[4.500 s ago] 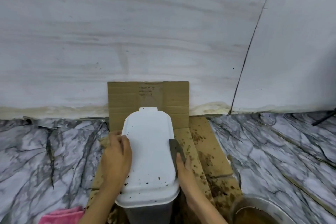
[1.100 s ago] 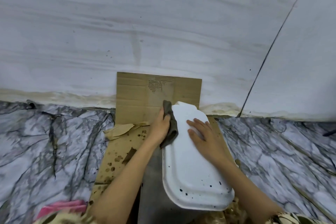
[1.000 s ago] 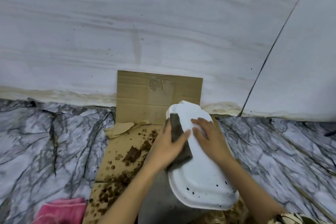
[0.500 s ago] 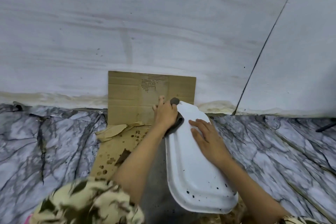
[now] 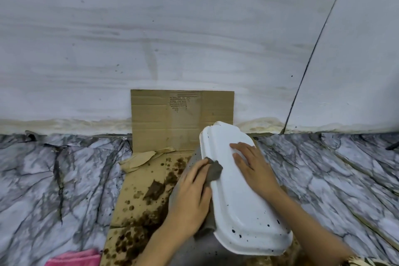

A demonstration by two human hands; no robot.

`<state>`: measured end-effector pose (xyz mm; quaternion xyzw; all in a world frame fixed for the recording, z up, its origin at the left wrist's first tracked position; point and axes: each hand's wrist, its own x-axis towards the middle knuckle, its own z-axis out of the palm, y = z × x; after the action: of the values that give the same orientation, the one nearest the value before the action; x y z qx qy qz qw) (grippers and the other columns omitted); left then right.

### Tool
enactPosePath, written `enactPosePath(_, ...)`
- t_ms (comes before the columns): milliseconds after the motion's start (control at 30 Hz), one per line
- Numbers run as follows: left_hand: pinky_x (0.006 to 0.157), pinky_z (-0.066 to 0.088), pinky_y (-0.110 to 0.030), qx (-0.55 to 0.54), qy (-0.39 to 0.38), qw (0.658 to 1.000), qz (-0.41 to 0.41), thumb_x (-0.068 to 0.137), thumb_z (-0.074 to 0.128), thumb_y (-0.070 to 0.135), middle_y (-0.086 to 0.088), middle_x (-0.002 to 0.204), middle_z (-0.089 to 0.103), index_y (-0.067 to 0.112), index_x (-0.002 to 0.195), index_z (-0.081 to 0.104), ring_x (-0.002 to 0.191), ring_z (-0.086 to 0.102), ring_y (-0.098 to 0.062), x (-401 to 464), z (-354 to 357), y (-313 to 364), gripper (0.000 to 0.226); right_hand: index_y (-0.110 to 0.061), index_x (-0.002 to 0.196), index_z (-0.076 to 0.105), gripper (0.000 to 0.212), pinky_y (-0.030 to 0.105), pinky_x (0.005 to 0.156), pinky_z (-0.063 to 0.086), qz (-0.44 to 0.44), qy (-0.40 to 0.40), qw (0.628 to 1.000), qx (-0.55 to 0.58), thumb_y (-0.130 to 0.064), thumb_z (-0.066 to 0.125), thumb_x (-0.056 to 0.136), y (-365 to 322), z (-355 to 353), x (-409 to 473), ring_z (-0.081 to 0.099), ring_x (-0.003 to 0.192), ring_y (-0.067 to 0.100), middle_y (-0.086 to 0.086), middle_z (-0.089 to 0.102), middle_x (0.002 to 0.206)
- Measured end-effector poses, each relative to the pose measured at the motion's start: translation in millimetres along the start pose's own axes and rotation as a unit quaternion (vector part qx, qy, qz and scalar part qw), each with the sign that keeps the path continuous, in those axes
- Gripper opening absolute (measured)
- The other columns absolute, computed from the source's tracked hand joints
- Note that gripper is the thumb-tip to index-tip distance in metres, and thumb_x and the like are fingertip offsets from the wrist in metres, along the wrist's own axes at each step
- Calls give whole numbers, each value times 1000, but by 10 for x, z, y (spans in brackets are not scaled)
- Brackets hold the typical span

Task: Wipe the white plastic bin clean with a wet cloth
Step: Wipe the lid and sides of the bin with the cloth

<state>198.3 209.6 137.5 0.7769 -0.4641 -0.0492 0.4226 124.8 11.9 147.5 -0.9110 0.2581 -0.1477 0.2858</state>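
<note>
The white plastic bin (image 5: 237,198) stands on stained cardboard, its white lid tilted toward the right and its grey side facing left. Dark specks dot the lid's near end. My left hand (image 5: 192,198) presses a dark grey cloth (image 5: 213,170) against the lid's left edge, about midway along it. Fingers spread, my right hand (image 5: 252,168) lies flat on the far half of the lid. The bin's lower body is mostly hidden by my arms and the frame edge.
Brown cardboard (image 5: 140,201) spattered with dark spots covers the floor under the bin, and another sheet (image 5: 168,119) leans on the white wall. A pink cloth (image 5: 73,259) lies at the lower left. Marble-patterned floor (image 5: 54,179) spreads on both sides.
My left hand with the cloth has slid from the lid's far end back toward me along its left edge. The right hand has stayed flat on the lid.
</note>
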Motion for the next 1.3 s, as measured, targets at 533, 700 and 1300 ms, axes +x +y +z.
enactPosePath(533,87,37,-33,14,-36,991,-132,99,31,18,-14,124,54,4,120,51,110,51,-27,1589,202,-56,32,-43,132,40,35,50,112,26,0,-3,999,35,-45,32,98,206,-102,-14,23,141,10,-18,35,145)
enactPosePath(700,85,30,-24,169,4,986,-1,98,37,18,-3,127,55,12,122,54,109,51,-23,1022,-1,46,30,-38,137,40,38,47,113,24,-2,-5,1000,20,-42,32,99,163,-81,7,20,143,11,-17,34,147)
enactPosePath(1300,86,42,-27,20,-8,1000,4,70,41,-15,-3,107,62,11,98,67,106,55,-24,1827,133,-325,46,-29,137,44,37,40,115,24,-14,28,999,32,-33,33,101,162,-125,-72,28,137,7,-15,42,141)
